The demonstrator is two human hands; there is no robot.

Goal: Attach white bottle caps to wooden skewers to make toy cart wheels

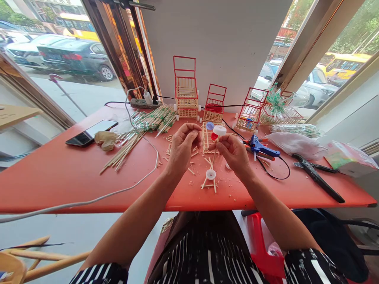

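My right hand (235,154) pinches a thin wooden stick, and a white bottle cap (219,129) sits at the top of it. Level with it, my left hand (186,144) is closed with thumb and fingertips together; whatever it may hold is too small to make out. Below and between the hands stands a small frame of short sticks (215,185) with another white cap (210,174) on it. Just behind the hands lies a stick rack (205,149), with a blue cap (210,126) and a red cap (214,136) by it.
Several stick carts, one tall (186,92), line the wall. Stick bundles (127,152), a phone (91,133) and a white cable (130,186) are on the left. A blue glue gun (262,148) and black-handled cutters (318,179) lie right. Stick scraps (191,171) litter the middle.
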